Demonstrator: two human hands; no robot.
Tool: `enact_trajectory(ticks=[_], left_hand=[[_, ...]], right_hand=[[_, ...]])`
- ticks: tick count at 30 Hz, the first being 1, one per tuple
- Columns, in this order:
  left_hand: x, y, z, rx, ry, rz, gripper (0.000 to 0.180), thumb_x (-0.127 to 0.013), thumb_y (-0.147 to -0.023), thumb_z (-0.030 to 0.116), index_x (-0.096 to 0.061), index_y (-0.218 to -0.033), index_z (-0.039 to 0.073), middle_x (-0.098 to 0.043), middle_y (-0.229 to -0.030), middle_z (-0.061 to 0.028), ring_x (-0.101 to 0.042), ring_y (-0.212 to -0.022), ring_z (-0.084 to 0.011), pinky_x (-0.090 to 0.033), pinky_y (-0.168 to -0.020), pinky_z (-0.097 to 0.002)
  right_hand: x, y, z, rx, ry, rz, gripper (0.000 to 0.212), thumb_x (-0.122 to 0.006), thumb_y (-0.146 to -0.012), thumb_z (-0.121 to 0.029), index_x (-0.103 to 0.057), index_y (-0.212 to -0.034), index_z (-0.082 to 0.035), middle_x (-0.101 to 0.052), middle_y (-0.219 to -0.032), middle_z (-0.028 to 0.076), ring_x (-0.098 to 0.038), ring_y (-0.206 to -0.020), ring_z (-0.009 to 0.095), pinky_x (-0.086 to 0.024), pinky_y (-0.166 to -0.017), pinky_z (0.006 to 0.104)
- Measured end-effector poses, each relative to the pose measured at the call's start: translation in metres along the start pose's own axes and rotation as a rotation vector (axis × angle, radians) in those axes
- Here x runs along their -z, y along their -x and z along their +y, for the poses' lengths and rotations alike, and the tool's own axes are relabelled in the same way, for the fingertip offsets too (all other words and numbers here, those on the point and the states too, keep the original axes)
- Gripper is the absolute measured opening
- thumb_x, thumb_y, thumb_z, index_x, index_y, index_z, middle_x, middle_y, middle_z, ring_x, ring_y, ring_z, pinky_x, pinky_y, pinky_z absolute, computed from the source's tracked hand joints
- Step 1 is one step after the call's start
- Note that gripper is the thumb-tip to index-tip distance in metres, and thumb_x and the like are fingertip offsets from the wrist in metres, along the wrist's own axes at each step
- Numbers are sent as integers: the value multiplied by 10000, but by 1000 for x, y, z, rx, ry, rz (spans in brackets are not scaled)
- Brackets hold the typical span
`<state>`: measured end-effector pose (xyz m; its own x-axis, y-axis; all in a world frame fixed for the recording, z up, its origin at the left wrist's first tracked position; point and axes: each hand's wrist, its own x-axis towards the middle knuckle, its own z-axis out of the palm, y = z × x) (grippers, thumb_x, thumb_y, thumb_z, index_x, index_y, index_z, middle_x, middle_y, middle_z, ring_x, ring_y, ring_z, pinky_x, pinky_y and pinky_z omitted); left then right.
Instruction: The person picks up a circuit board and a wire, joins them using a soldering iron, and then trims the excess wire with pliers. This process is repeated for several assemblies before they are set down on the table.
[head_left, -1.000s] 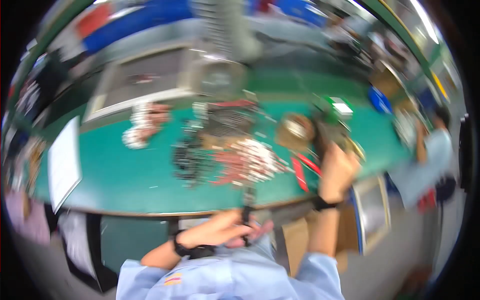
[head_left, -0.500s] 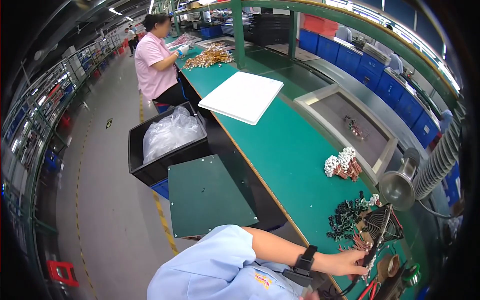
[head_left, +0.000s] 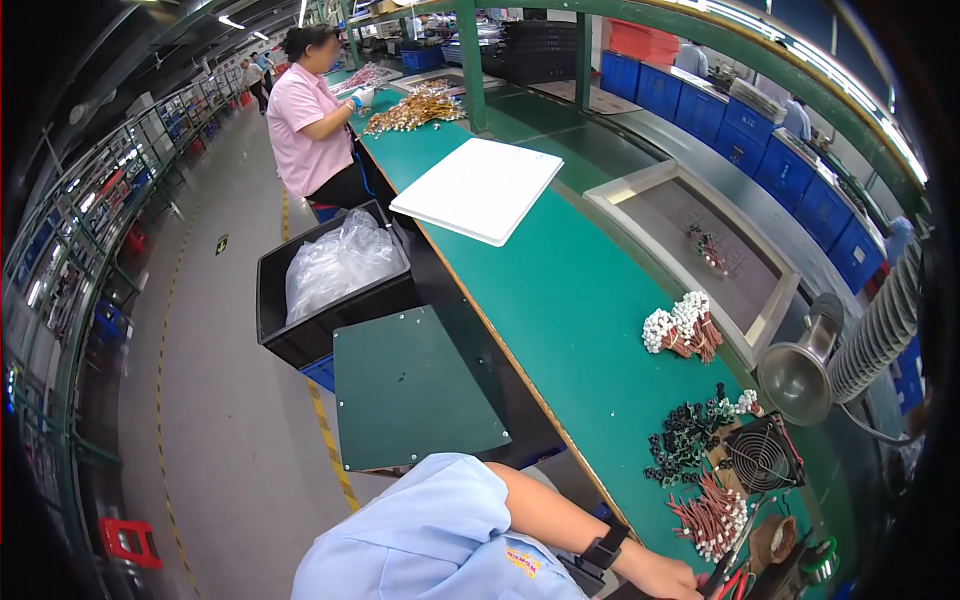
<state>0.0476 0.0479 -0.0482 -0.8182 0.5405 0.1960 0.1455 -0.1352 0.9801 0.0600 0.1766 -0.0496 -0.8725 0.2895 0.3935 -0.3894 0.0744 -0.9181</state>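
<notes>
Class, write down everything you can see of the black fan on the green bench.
The fan has a squarish black frame and a round guard of thin, metal-looking concentric rings, which faces the camera. It sits on the bench near the reddish, white-tipped wires, apart from the left hand. Whether it leans, or is spinning, cannot be told.

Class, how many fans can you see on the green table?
1. The black fan is toward the near end of the green table, near the red wires and beyond the left hand. Others may be hidden where the picture cuts off.
</notes>
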Motion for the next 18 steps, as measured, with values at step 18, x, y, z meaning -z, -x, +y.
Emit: enact_trajectory(ticks=[18], left_hand=[[59,73,195,-1122,-1757,144,88,-557,-842,60,-613,-869,-3,-611,-883,-117,-582,-822,-268,-459,-742,-351]], right_hand=[[13,-44,30,165,100,10,491,-625,-845,-296,-414,-1169,7,-527,-912,153,-495,-818,192,-395,-787,350]])
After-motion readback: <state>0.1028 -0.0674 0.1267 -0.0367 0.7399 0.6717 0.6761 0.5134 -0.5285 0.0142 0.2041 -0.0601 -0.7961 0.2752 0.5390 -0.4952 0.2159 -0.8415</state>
